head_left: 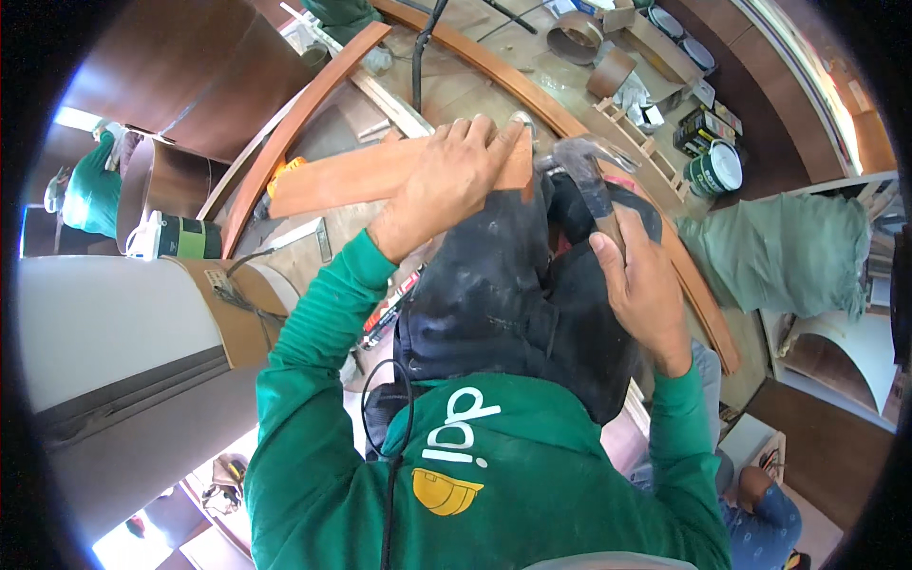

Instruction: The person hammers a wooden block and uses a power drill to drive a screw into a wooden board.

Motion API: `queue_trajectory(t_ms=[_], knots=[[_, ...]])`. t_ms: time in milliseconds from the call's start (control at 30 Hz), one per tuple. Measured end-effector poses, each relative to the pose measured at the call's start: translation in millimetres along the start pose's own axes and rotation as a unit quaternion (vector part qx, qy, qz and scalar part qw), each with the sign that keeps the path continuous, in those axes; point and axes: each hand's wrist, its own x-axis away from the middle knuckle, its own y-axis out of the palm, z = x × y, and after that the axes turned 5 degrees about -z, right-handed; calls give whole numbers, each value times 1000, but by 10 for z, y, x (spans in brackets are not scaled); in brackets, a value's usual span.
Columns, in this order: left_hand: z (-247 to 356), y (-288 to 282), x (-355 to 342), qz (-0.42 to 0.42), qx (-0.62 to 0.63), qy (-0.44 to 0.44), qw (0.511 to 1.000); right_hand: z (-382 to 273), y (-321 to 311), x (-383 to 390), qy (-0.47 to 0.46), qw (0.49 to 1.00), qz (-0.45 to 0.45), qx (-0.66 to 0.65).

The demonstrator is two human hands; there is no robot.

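Note:
My left hand [442, 180] grips a flat reddish-brown wooden board [351, 176] from above, its right end held over my dark-clad legs [475, 294]. My right hand [635, 280] is closed on the wooden handle of a claw hammer [589, 176], whose dark metal head is beside the board's right end; whether they touch I cannot tell. A long curved wooden strip [708, 318] runs behind and right of the hammer. A yellow tool [285, 173] is partly hidden behind the board's left end. A metal square [306, 236] lies below that end.
Curved timber strips [309, 109], buckets [714, 169], boxes [706, 130] and cables [423, 52] lie around me. A white curved panel [123, 342] stands left; a green-wrapped bundle [779, 256] sits right. Co-workers show at far left [95, 195], lower right [765, 518] and top [337, 19].

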Motion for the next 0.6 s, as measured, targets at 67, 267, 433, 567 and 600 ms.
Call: queue_trajectory(t_ms=[67, 267, 433, 567, 600], knots=[[-50, 86, 27, -18, -43, -2, 999, -11, -2, -36, 0, 998, -19, 56], [-117, 394, 106, -72, -164, -10, 984, 80, 163, -123, -37, 988, -3, 149], [-120, 554, 128, -75, -190, 6, 979, 230, 338, -162, 8, 987, -67, 145], [-136, 550, 98, -73, -186, 24, 980, 409, 446, -250, 21, 987, -121, 108], [-146, 559, 93, -73, -186, 27, 979, 399, 426, -235, 30, 987, -115, 110]])
